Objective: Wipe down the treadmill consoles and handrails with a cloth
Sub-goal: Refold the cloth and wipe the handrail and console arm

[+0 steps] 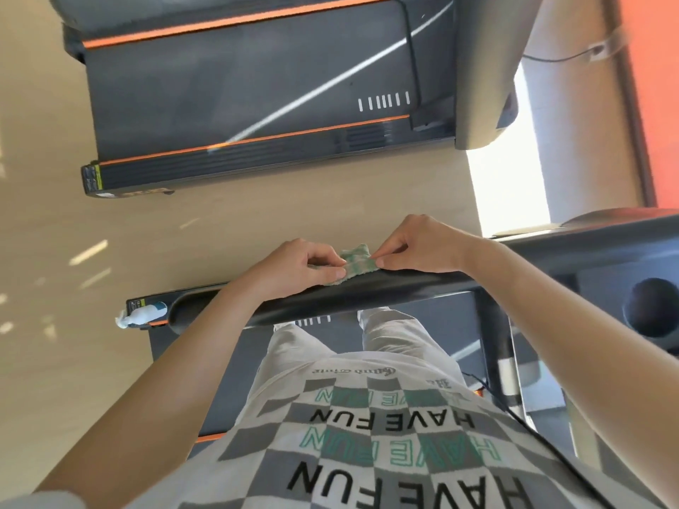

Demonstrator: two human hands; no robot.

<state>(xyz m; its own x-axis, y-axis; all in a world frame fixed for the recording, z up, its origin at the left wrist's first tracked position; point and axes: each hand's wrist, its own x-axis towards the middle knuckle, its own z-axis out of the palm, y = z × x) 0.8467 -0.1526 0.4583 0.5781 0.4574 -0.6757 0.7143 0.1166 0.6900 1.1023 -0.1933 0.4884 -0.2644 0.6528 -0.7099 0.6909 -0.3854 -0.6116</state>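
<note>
Green-checked cloth [362, 265] pinched by left hand [305, 268] and right hand [422, 247] (atop black handrail [404, 288]).

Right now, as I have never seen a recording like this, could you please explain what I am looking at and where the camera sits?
There is only one picture. It comes from a wide-angle camera worn on a person's head, looking down over their own chest and arms. No robot is involved. The person stands on a treadmill, facing its dark handrail. Their left hand and right hand both pinch a small green and white cloth that rests on the rail. Farther left, what looks like a spray bottle lies at the edge of the treadmill. A second treadmill with orange stripes stands beyond it on the tan floor.
</note>
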